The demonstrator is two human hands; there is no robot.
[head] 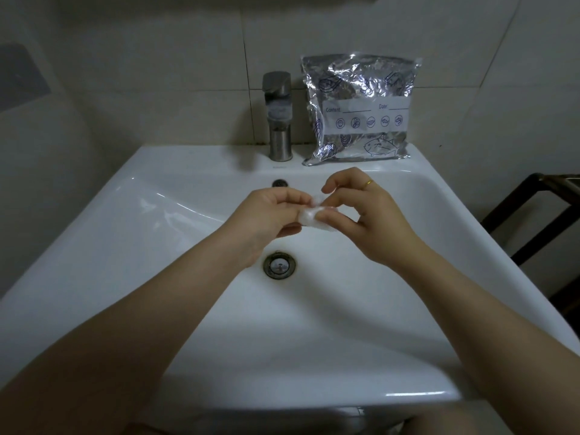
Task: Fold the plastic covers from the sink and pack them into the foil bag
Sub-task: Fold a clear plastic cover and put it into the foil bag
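Both hands meet above the sink (163, 277), working one small wad of clear cover (309, 215) that sits right between the fingertips. The left hand (266, 215) has its fingers curled over the near-left edge of the cover, thumb under it as far as I can tell; the right hand (367, 215) pinches the opposite edge with thumb and forefinger, the other fingers (337, 180) arched loosely above and a ring (367, 184) on one of them. The cover looks mostly folded already, so I judge this to be the last tuck before packing. The film is thin, slick and springy: if either pinch loosens, the folds are likely to pop open, and the wad could drop straight below the fingers toward the drain (279, 265). The bag (359, 111) stands beyond the fingertips, to their right, on the ledge, leaning on the tiles beside the tap (279, 117); its mouth is not visible, so I cannot tell whether it is open. Freeing one hand to open it leaves the wad in a single grip, which is where it may unfold. A careless reach could also tip the bag into the basin. No other covers show below the hands; some may be hidden
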